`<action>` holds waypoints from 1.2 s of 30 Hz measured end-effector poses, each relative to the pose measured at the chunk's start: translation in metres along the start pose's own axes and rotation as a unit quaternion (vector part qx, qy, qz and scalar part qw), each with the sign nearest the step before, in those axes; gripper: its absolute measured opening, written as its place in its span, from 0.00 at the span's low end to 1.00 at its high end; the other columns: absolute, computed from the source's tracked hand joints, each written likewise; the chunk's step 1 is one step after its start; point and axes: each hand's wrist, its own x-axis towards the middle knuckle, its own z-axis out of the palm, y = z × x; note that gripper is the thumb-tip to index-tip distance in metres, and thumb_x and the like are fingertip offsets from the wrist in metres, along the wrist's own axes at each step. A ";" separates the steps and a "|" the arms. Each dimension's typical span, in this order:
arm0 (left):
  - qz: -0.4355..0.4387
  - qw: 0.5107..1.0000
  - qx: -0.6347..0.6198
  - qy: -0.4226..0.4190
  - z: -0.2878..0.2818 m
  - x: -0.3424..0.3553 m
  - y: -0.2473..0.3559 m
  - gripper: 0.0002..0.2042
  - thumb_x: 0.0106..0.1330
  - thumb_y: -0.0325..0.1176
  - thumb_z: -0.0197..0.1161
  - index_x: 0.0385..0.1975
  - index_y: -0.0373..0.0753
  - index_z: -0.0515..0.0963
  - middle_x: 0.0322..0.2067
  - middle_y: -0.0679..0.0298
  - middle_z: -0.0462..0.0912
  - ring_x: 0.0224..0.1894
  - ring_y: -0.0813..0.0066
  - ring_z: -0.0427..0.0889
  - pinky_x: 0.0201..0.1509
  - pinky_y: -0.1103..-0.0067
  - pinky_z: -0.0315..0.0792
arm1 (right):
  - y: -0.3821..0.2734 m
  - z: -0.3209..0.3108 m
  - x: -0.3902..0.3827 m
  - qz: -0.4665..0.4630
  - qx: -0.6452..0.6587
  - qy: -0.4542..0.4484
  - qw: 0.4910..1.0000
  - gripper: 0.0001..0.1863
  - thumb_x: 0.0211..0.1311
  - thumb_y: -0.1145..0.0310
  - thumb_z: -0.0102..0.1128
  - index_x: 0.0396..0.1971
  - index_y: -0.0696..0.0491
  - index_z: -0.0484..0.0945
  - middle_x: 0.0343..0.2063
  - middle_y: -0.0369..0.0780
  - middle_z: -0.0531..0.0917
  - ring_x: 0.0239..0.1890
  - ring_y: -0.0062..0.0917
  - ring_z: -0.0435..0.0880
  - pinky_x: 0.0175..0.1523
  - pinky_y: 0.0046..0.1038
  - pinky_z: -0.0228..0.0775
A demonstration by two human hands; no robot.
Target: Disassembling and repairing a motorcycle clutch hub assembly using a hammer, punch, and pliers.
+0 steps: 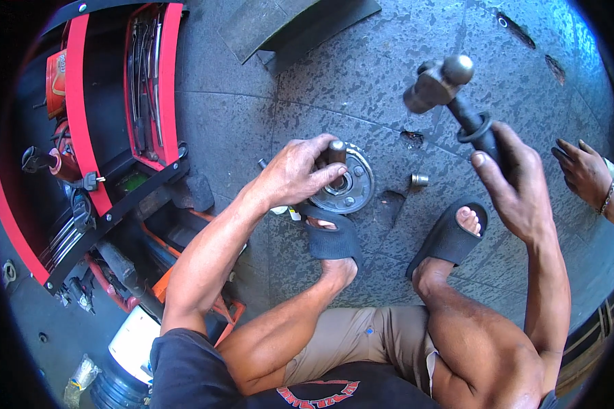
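My left hand (300, 170) grips a short steel punch (337, 153) held upright at the middle of a round metal hub (348, 198) lying on the dark floor between my sandalled feet. My fingers are closed round the punch and partly hide the hub's left side. My right hand (512, 180) is shut round the dark handle of a ball-peen hammer (440, 85), whose head is raised up and to the right of the punch. A small metal cylinder (419, 180) stands on the floor to the right of the hub.
A red and black tool rack (75, 109) fills the left, above an orange-edged tray (164, 279) and a white and blue container (126, 347). A dark angled metal piece (293, 34) is at the top. Another person's hand (587, 174) is at the right edge.
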 end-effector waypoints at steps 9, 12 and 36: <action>0.099 0.993 0.059 0.005 0.002 0.003 -0.013 0.13 0.65 0.37 0.70 0.40 0.33 0.79 0.31 0.56 0.78 0.34 0.65 0.80 0.40 0.69 0.74 | -0.018 0.019 0.011 0.036 -0.008 -0.186 0.982 0.18 0.69 0.58 0.62 0.42 0.61 0.79 0.23 0.48 0.81 0.27 0.31 0.82 0.38 0.39 0.72; 0.097 0.995 0.024 0.013 0.007 0.000 -0.015 0.13 0.65 0.36 0.70 0.40 0.33 0.79 0.31 0.56 0.78 0.33 0.66 0.80 0.40 0.69 0.74 | -0.028 0.019 0.022 0.042 0.042 -0.195 0.979 0.20 0.70 0.55 0.61 0.41 0.61 0.79 0.22 0.48 0.80 0.26 0.31 0.80 0.36 0.40 0.71; 0.167 0.980 0.105 0.007 0.012 0.009 0.001 0.15 0.63 0.36 0.70 0.42 0.32 0.80 0.38 0.48 0.83 0.44 0.46 0.82 0.48 0.61 0.75 | -0.009 0.044 -0.022 0.104 0.205 -0.037 0.973 0.18 0.72 0.57 0.59 0.44 0.59 0.76 0.27 0.53 0.83 0.32 0.44 0.86 0.42 0.43 0.74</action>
